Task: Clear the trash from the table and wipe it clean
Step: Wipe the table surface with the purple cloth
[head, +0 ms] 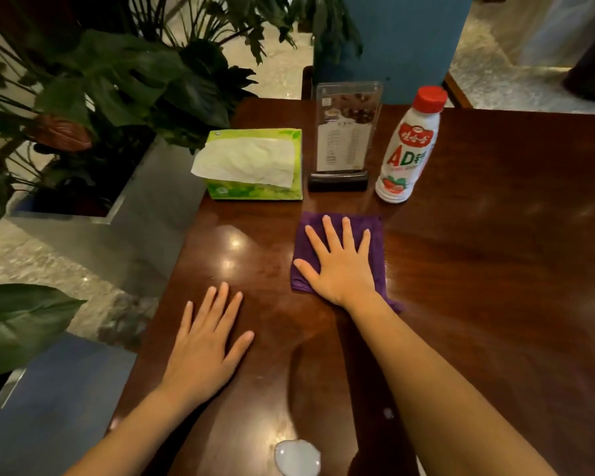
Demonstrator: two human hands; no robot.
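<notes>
A purple cloth (371, 228) lies flat on the dark wooden table (495, 269), in front of the menu stand. My right hand (340, 266) presses flat on the cloth with fingers spread. My left hand (203, 345) rests palm down on the bare wood near the table's left edge, holding nothing. A white drink bottle (407, 149) with a red cap stands upright behind and to the right of the cloth.
A green tissue box (255, 166) with a tissue sticking out sits at the back left. A clear menu stand (344, 139) stands beside it. Potted plants (100, 97) crowd the left side. A blue chair back (392, 39) faces the far edge. A whitish round object (298, 456) shows at the near edge.
</notes>
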